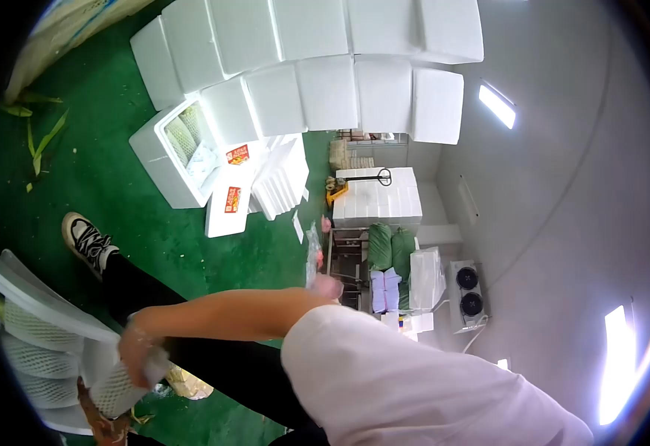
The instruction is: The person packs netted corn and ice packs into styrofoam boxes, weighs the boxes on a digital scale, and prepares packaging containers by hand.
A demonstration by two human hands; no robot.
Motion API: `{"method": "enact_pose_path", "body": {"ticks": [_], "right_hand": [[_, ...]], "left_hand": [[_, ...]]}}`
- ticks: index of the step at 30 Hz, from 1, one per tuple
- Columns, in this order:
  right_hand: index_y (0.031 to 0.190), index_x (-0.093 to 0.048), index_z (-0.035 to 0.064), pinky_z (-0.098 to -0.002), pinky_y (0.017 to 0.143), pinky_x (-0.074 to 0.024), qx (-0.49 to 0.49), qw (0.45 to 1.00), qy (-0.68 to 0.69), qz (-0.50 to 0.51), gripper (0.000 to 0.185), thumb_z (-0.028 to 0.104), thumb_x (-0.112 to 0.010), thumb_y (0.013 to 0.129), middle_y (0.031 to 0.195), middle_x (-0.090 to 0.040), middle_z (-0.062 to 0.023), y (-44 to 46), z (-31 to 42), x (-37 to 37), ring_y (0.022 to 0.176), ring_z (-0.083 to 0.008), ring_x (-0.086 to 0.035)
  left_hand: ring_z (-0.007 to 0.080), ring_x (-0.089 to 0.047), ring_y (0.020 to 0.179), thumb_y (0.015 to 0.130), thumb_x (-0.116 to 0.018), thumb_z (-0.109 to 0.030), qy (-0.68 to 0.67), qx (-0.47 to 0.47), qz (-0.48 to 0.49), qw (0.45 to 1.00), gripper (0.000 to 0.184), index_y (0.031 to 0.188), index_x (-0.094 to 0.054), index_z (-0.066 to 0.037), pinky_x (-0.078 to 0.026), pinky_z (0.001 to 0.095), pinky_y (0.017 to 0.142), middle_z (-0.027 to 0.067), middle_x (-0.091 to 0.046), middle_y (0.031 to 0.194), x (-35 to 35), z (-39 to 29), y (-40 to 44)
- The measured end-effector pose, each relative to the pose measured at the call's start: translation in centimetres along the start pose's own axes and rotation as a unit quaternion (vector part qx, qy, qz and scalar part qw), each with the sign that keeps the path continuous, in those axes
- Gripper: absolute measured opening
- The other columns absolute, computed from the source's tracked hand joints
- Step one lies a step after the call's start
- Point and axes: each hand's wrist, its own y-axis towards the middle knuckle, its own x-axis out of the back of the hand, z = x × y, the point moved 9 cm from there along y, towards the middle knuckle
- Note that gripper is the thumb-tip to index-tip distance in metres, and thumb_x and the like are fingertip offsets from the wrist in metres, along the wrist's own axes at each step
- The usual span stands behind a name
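Observation:
My right hand [140, 349], at the end of the bare arm with the white sleeve, curls over a piece wrapped in white foam netting [115, 388]. The hand is slightly blurred. At the bottom edge my left hand [105, 427] grips the lower side of the same piece, partly cut off by the frame. What is inside the netting is hidden. Beside both hands, at the lower left, an open white foam box [20, 271] holds several more netted pieces [42, 331] lying side by side.
Stacked white foam boxes [280, 97] line the top. An open foam box [165, 182] with greenish netted pieces stands near foam lids [228, 201] bearing red labels. My shoe [87, 241] rests on the green floor [117, 141]. Farther off are a pallet jack [336, 192] and green sacks [390, 249].

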Motion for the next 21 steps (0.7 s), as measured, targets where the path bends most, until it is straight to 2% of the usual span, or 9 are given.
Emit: {"method": "enact_pose_path", "body": {"ticks": [3, 7, 10, 11, 13, 14, 15, 17, 21], "right_hand": [[0.106, -0.061, 0.0030, -0.0346, 0.074, -0.0502, 0.111, 0.982, -0.141, -0.066, 0.058, 0.024, -0.081, 0.055, 0.098, -0.065, -0.0111, 0.7, -0.7, -0.6, 0.084, -0.0246, -0.064], [0.123, -0.045, 0.0011, -0.0377, 0.081, -0.0497, 0.033, 0.943, -0.256, -0.209, 0.080, 0.023, -0.080, 0.054, 0.101, -0.063, -0.0177, -5.4, 2.1, 0.6, 0.094, -0.0316, -0.062], [0.128, -0.037, 0.0009, -0.0408, 0.071, -0.0529, 0.140, 0.847, -0.438, -0.266, 0.076, 0.023, -0.074, 0.065, 0.102, -0.058, -0.0191, -7.6, 6.3, -0.3, 0.086, -0.0328, -0.064], [0.123, -0.042, 0.0018, -0.0419, 0.065, -0.0532, 0.104, 0.849, -0.443, -0.270, 0.064, 0.024, -0.070, 0.069, 0.099, -0.057, -0.0203, -6.8, 5.1, 0.3, 0.081, -0.0328, -0.065], [0.116, -0.046, 0.0035, -0.0430, 0.066, -0.0528, 0.106, 0.832, -0.429, -0.336, 0.056, 0.025, -0.069, 0.069, 0.094, -0.057, -0.0207, -8.1, 5.7, 2.4, 0.078, -0.0343, -0.064], [0.114, -0.045, 0.0039, -0.0439, 0.067, -0.0524, 0.021, 0.855, -0.445, -0.266, 0.058, 0.025, -0.070, 0.066, 0.093, -0.058, -0.0200, -9.1, 7.5, 2.9, 0.077, -0.0349, -0.063], [0.113, -0.044, 0.0041, -0.0447, 0.069, -0.0521, 0.009, 0.845, -0.472, -0.250, 0.060, 0.023, -0.071, 0.063, 0.090, -0.059, -0.0190, -8.8, 7.9, 3.2, 0.076, -0.0354, -0.063], [0.111, -0.045, 0.0030, -0.0448, 0.071, -0.0511, 0.003, 0.854, -0.486, -0.185, 0.059, 0.027, -0.071, 0.063, 0.092, -0.061, -0.0201, -5.8, 8.6, 3.2, 0.080, -0.0374, -0.062], [0.112, -0.049, -0.0026, -0.0424, 0.074, -0.0503, -0.056, 0.886, -0.455, -0.071, 0.068, 0.038, -0.072, 0.062, 0.099, -0.062, -0.0233, 3.2, 8.9, 4.2, 0.092, -0.0356, -0.062]], "left_hand": [[0.0216, -0.053, 0.064, 0.078, -0.058, -0.017, -0.010, -0.048, 0.008, 0.999, 0.031, 0.104, -0.054, -0.001, -0.046, 0.0345, 0.056, 0.0092, -0.057, 0.079, 0.6, -3.5, -1.3], [0.0167, -0.049, 0.053, 0.073, -0.064, -0.015, -0.060, -0.129, 0.022, 0.990, 0.030, 0.099, -0.054, -0.003, -0.044, 0.0319, 0.048, 0.0053, -0.054, 0.070, 2.7, -6.4, -4.0], [0.0319, -0.045, 0.115, 0.078, -0.051, -0.016, -0.185, -0.092, 0.041, 0.978, 0.057, 0.130, -0.040, 0.004, -0.039, 0.0441, 0.094, 0.0213, -0.049, 0.120, 3.8, -7.2, -3.8], [0.0323, -0.046, 0.113, 0.076, -0.056, -0.010, 0.155, -0.215, -0.064, 0.962, 0.059, 0.131, -0.038, 0.001, -0.038, 0.0423, 0.096, 0.0191, -0.046, 0.122, 5.2, -9.2, -3.9], [0.0285, -0.050, 0.105, 0.079, -0.053, -0.004, 0.088, -0.089, -0.134, 0.983, 0.053, 0.130, -0.040, 0.000, -0.042, 0.0351, 0.089, 0.0168, -0.048, 0.120, 6.9, -6.7, -3.2], [0.0255, -0.053, 0.098, 0.081, -0.051, -0.003, 0.073, -0.072, -0.175, 0.979, 0.049, 0.130, -0.041, 0.000, -0.046, 0.0322, 0.081, 0.0157, -0.051, 0.115, 7.2, -6.0, -2.9], [0.0278, -0.057, 0.088, 0.082, -0.050, -0.007, -0.284, 0.099, -0.102, 0.948, 0.041, 0.122, -0.047, 0.001, -0.047, 0.0340, 0.073, 0.0180, -0.055, 0.108, 3.3, 0.9, -2.3], [0.0328, -0.059, 0.081, 0.081, -0.052, -0.010, 0.111, 0.038, -0.172, 0.978, 0.032, 0.112, -0.053, 0.001, -0.048, 0.0377, 0.068, 0.0203, -0.059, 0.096, 7.3, -3.7, 0.2], [0.0374, -0.059, 0.073, 0.079, -0.054, -0.014, 0.001, 0.097, -0.225, 0.969, 0.029, 0.103, -0.056, 0.002, -0.048, 0.0419, 0.064, 0.0207, -0.061, 0.081, 9.8, -2.8, 2.0]]}}
